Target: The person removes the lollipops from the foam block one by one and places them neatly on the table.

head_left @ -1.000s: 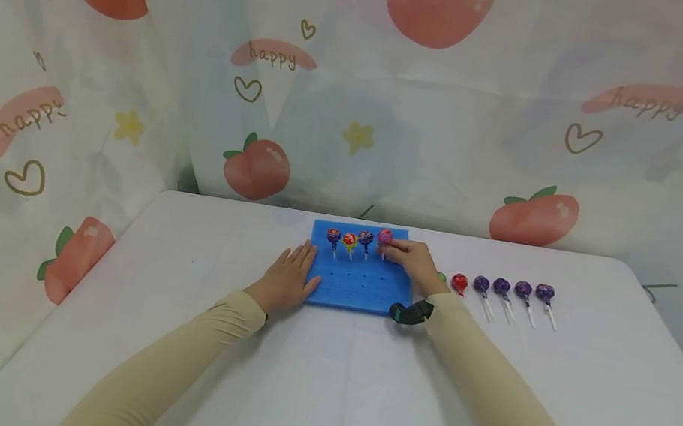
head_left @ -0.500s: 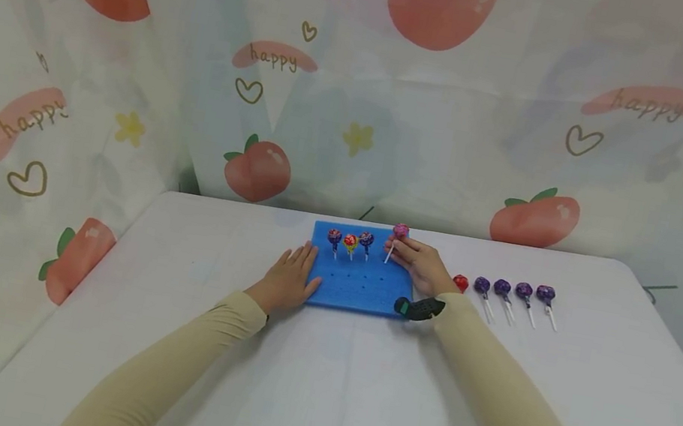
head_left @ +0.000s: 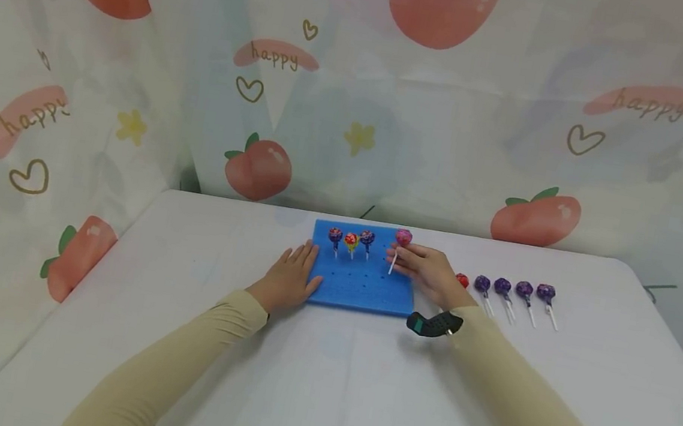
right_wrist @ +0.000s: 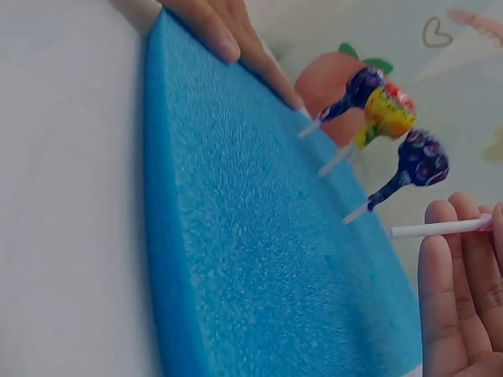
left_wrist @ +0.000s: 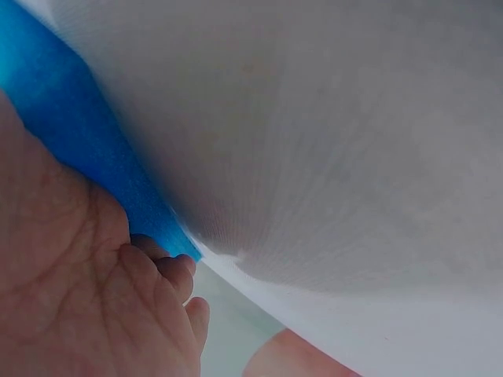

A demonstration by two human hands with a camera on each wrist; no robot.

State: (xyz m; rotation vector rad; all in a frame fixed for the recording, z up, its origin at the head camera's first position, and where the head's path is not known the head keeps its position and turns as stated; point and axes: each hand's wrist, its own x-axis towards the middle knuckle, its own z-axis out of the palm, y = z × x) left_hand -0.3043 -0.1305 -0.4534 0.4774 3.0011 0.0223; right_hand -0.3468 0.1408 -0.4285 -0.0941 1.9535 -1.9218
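Note:
A blue foam board [head_left: 338, 290] with small holes lies on the white table. Three lollipops stand in its far row: a dark blue one [head_left: 335, 235] at the left, a yellow and red one [head_left: 352, 241], then another dark blue one [right_wrist: 423, 159]. My left hand [head_left: 287, 281] rests with straight fingers along the board's left edge. Over the right part of the board, my right hand [head_left: 431, 274] pinches a pink lollipop [head_left: 403, 238] near its head. Its white stick [right_wrist: 440, 228] points down, its tip bare and apart from the foam in the right wrist view.
Right of the board, a red lollipop [head_left: 462, 280], partly behind the right hand, and several purple lollipops [head_left: 502, 285] lie in a row on the table [head_left: 310, 390]. A printed cloth [head_left: 435, 146] hangs behind the table.
The pink lollipop was upright among the row at the far right of the board; my right hand has raised it and shifted right and slightly nearer. The left hand stays in place.

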